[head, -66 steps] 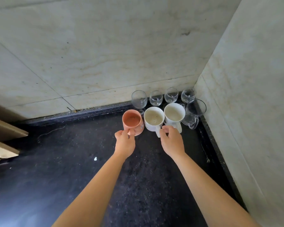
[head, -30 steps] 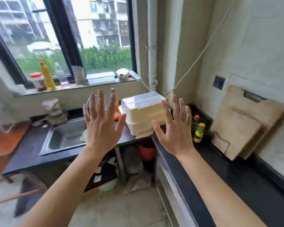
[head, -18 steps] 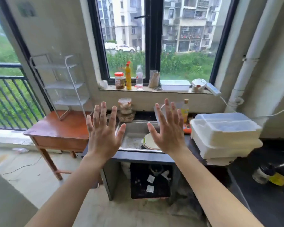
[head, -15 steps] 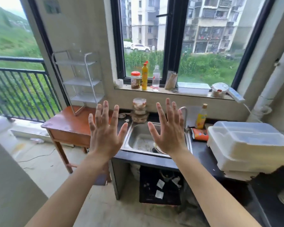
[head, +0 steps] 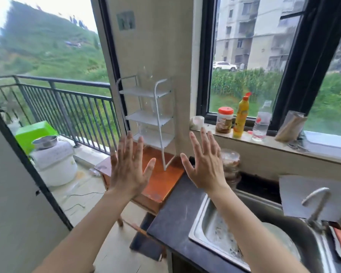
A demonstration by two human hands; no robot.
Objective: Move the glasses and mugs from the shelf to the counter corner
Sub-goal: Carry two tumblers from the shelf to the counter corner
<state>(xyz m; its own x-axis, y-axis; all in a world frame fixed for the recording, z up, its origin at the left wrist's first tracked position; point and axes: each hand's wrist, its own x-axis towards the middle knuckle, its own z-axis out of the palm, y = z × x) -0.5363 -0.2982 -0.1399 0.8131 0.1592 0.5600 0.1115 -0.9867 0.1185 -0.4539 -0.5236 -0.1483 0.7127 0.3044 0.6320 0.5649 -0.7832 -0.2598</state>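
A white wire shelf (head: pixel 146 117) with three tiers stands on a small wooden table (head: pixel 159 180) against the wall; I see no glasses or mugs on its tiers. My left hand (head: pixel 129 168) is raised in front of the table, fingers spread, holding nothing. My right hand (head: pixel 205 164) is raised beside it, just right of the shelf's foot, fingers spread and empty. No glasses, mugs or counter corner are in view.
A dark counter (head: pixel 171 221) with a steel sink (head: pixel 234 239) and tap (head: pixel 317 201) fills the lower right. Jars and bottles (head: pixel 241 117) line the window sill. A white cooker (head: pixel 53 162) and a green tub (head: pixel 34 131) sit by the balcony railing (head: pixel 67 107).
The view has swung left from the counter corner, where my hands let go of the mugs, past the sink to the shelf. Both hands stay raised and spread, and the shelf is nearer.
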